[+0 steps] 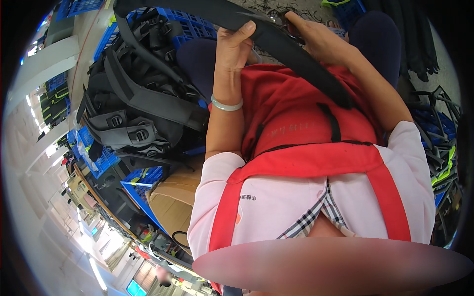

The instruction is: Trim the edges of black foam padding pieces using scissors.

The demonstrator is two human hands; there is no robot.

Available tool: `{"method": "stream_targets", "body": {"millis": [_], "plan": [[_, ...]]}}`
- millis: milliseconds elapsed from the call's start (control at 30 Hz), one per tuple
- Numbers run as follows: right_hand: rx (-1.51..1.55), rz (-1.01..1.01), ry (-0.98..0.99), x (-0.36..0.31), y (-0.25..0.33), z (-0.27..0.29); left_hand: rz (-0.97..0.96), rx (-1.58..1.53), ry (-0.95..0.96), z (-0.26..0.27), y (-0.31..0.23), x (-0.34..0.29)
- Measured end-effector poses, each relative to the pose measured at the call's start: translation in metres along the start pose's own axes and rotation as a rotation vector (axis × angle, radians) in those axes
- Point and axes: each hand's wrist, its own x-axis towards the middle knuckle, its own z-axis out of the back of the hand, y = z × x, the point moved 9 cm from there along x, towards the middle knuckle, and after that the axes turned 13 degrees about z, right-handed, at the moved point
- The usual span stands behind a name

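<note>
A long, curved black padded strap (pixel 301 61) crosses over my lap, its rounded end lying against the red apron (pixel 291 116). My left hand (pixel 235 44) grips it, thumb pressed on its upper face and the other fingers mostly hidden beneath. On the strap's far side, to the right, my right hand (pixel 321 40) is closed with bent fingers near its edge. Something dark with a metallic glint shows by those fingertips, too small and covered to name. The strap's other end curves away at the upper left.
Left of me, black straps with buckles (pixel 138 111) lie heaped on blue crates (pixel 192 24). An open cardboard box (pixel 173 195) stands nearer. Dark clippings (pixel 308 10) litter the floor ahead. More dark straps (pixel 429 133) with yellow-green pieces pile up at the right.
</note>
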Motion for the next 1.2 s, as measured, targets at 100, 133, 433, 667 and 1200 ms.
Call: {"method": "stream_targets", "body": {"millis": [100,133,433,667,1200], "plan": [[0.010,-0.059,0.078,0.001,-0.005,-0.011,0.016,-0.027,-0.001,-0.001,0.001,-0.001],[0.012,-0.059,0.079,0.001,-0.004,-0.011,0.034,-0.037,-0.003,-0.001,0.002,-0.002],[0.026,-0.078,-0.021,-0.008,-0.016,-0.011,0.030,-0.084,-0.003,0.004,0.010,0.001],[0.123,-0.086,-0.007,-0.006,-0.017,-0.015,-0.009,-0.098,-0.130,0.027,-0.022,0.007],[0.111,-0.010,0.020,-0.007,-0.004,-0.006,-0.001,-0.136,-0.066,0.018,-0.005,0.005]]}}
